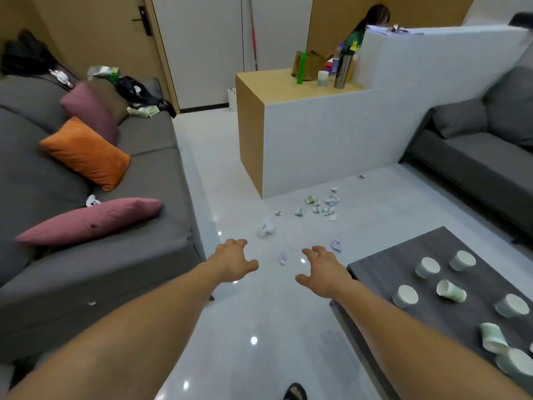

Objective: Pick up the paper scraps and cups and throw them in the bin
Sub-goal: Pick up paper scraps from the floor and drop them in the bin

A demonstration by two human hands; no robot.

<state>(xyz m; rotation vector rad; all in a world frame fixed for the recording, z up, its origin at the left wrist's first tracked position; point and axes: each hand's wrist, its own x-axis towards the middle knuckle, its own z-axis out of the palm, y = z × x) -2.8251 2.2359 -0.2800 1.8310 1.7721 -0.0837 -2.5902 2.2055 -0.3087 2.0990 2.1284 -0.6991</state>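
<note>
Both my arms reach forward over the glossy white floor. My left hand (233,259) and my right hand (321,272) hover with fingers spread and loosely bent, holding nothing. Several crumpled paper scraps (320,206) lie on the floor beyond them, by the corner of a counter. A larger white crumpled piece (266,228) lies closer, and two small scraps (282,257) (336,245) sit just past my fingertips. Several pale paper cups (450,290), some upright and some tipped over, stand on the dark low table (383,272) at the right. No bin is in view.
A grey sofa (86,255) with pink and orange cushions fills the left. A wood and white counter (288,134) stands ahead with bottles on top, a person sitting behind it. Another grey sofa (476,163) is at the far right. My shoe tip (294,392) shows below.
</note>
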